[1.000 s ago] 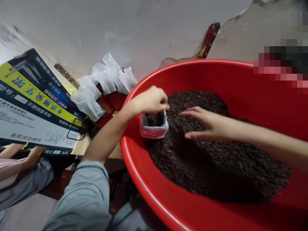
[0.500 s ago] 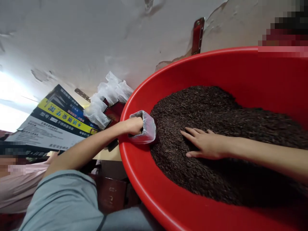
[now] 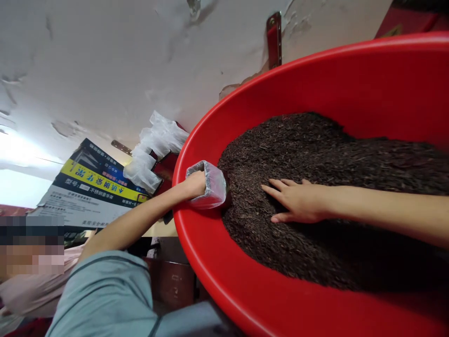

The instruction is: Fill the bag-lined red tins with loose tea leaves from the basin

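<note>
A big red basin (image 3: 351, 75) fills the right and near side of the scene, tilted in the view, its rim curving from far right round to the near left. Inside it a broad heap of dark, fine, crumbly material (image 3: 315, 150) covers most of the floor and rises toward the far wall. Behind the basin stands a pale, flaking wall (image 3: 140, 70) with a reddish metal bracket (image 3: 273, 35) fixed to it. To the far left a printed board (image 3: 91, 192) with a yellow band leans against the wall, and just right of it a cluster of clear plastic bags (image 3: 154, 150) sits in dark red boxes (image 3: 168, 166), close to the basin's left rim. The person's grey-blue sleeve (image 3: 105, 295) fills the near left; another person's pink sleeve (image 3: 28, 290) shows at the left edge. The right hand (image 3: 298, 201) lies palm down on the heap near its middle, fingers stretched out and slightly spread, gripping nothing. The left hand (image 3: 194, 185) is closed around a small plastic-lined container (image 3: 212, 187), which lies tipped on its side just inside the basin's left rim, touching the edge of the heap.
</note>
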The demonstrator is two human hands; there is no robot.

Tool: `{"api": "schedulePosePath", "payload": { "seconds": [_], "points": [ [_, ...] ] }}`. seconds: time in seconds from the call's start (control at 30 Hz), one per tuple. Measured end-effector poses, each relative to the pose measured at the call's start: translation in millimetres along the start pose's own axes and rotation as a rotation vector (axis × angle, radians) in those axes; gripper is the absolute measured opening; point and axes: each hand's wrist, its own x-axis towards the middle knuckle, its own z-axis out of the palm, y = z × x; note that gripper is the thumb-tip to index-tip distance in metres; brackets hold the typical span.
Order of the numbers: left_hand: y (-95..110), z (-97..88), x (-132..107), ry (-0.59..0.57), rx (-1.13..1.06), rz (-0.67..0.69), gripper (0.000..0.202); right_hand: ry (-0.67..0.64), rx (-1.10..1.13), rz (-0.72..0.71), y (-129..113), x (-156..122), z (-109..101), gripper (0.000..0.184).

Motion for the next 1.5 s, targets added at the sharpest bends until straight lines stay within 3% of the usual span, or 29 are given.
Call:
{"api": "schedulePosePath", "payload": {
  "seconds": [0.1, 0.2, 0.4, 0.47, 0.57, 0.63, 0.7, 0.77, 0.93, 1.1, 1.23, 1.4, 1.5],
  "points": [
    [-5.1, -23.9, -9.7, -0.12, -0.031, 0.087, 0.012, -0.013, 0.004, 0.009, -2.4, -1.8, -3.3, 0.093],
    [-13.2, -50.0, -29.0, -0.158, -0.106, 0.159, 0.014, -0.019, 0.023, 0.007, -1.8, -1.0, -3.1, 0.093],
    [-10.0, -48.3, -31.0, -0.264, -0.233, 0.179, 0.021, -0.003, 0.011, 0.014, -0.3, 2.5, 0.3, 0.092],
    [-7.4, -56.2, -35.9, -0.207, -0.198, 0.135, 0.022, -0.012, -0.012, 0.009, -0.5, 2.4, 0.1, 0.09],
    [-6.5, -81.0, -57.9, 0.039, -0.167, -0.015, 0.029, -0.017, -0.03, 0.003, -1.0, 2.2, -0.8, 0.089],
    [-7.0, -89.7, -71.3, 0.109, -0.171, -0.074, 0.062, -0.021, -0.034, 0.004, -1.5, 2.0, -1.5, 0.09],
    [-8.3, -83.6, -75.1, 0.053, -0.203, -0.078, 0.114, -0.029, -0.041, 0.014, -2.3, 1.7, -2.3, 0.092],
    [-10.3, -66.2, -68.6, -0.007, -0.244, -0.062, 0.139, -0.04, -0.048, 0.023, -3.4, 1.1, -3.2, 0.093],
    [-6.5, -26.2, -42.6, 0.078, -0.267, -0.076, 0.148, -0.049, -0.063, 0.023, -5.8, -0.2, -5.0, 0.09],
    [17.3, -23.0, -36.4, 0.154, -0.209, -0.179, 0.143, -0.041, -0.064, 0.03, -7.7, -0.3, -7.6, 0.092],
    [22.7, -47.7, -39.3, 0.148, -0.189, -0.229, 0.137, -0.058, -0.065, 0.035, -7.2, 0.2, -8.4, 0.095],
    [9.1, -110.9, -52.3, 0.246, -0.238, -0.348, 0.136, -0.02, -0.016, -0.005, -1.6, 2.7, -4.1, 0.099],
    [12.4, -138.3, -54.0, 0.206, -0.28, -0.389, 0.134, 0.012, 0.006, -0.017, 1.6, 3.4, -1.3, 0.098]
  ]
}}
